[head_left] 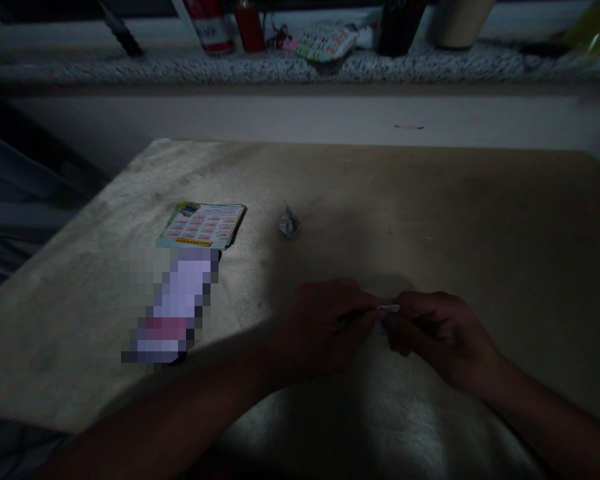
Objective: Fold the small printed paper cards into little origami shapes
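Observation:
Above the table, my left hand (335, 320) and my right hand (437, 333) meet with their fingertips close together. Both are closed in a pinch on a small pale strip (391, 308), perhaps paper. Most of the strip is covered by the fingers, and the dim light hides its exact kind. Beyond my left hand lies a small crumpled wrapper (289, 223). Left of that, a stack of printed cards (203, 225) lies flat, with a phone (180, 300), blurred into pixels, just on the near side of it.
A pale cover spreads over the table (455, 213). Behind it, a speckled stone sill (260, 70) carries a red can (211, 27), a small red bottle (250, 27), a patterned packet (326, 41), a dark container (401, 27) and a cream container (463, 23).

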A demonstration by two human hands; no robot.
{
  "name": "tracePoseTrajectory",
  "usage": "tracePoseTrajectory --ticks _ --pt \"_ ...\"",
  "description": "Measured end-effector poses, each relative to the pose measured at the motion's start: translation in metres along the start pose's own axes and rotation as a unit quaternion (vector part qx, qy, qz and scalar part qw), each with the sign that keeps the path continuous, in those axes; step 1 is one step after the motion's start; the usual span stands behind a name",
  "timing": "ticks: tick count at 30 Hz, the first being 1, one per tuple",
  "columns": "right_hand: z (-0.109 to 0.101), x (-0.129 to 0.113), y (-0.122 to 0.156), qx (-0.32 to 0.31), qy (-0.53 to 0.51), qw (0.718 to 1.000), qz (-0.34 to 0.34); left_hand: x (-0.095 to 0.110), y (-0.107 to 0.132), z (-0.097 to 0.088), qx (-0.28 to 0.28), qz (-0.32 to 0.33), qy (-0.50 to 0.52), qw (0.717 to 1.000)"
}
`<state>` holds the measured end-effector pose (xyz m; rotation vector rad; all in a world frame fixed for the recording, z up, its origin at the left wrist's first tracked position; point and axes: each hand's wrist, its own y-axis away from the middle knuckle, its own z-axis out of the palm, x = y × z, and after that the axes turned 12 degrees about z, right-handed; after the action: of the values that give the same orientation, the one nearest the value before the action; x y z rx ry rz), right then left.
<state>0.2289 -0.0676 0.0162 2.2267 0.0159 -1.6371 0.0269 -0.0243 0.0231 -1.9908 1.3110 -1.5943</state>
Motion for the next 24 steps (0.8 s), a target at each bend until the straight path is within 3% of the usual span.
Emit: tracePoseTrajectory --ticks 3,6,13,18,24 --pt "-0.0007 -0.0021 -0.0009 -0.01 0.002 1.0 -0.012 0.0004 0.0003 -0.0018 0.009 -0.041 0.036 0.998" --pt "-0.0019 -0.0022 -0.0017 0.0 0.016 0.999 -0.038 0.0022 -0.0015 -0.0022 0.023 -0.131 0.067 0.989" --pt "-0.0038 -0.0055 0.0009 -0.005 0.046 0.993 -0.107 0.0006 -0.0017 0.0014 0.043 -0.292 0.211 0.932" --pt "-0.0035 -0.0051 0.001 -0.007 0.033 0.992 -0.118 -0.0035 -0.0035 0.0012 0.054 -0.334 0.299 0.892" --pt "-0.004 0.0018 -0.0009 -0.04 0.021 0.996 -0.08 -0.0042 -0.0035 -0.0034 0.02 -0.329 0.27 0.905"
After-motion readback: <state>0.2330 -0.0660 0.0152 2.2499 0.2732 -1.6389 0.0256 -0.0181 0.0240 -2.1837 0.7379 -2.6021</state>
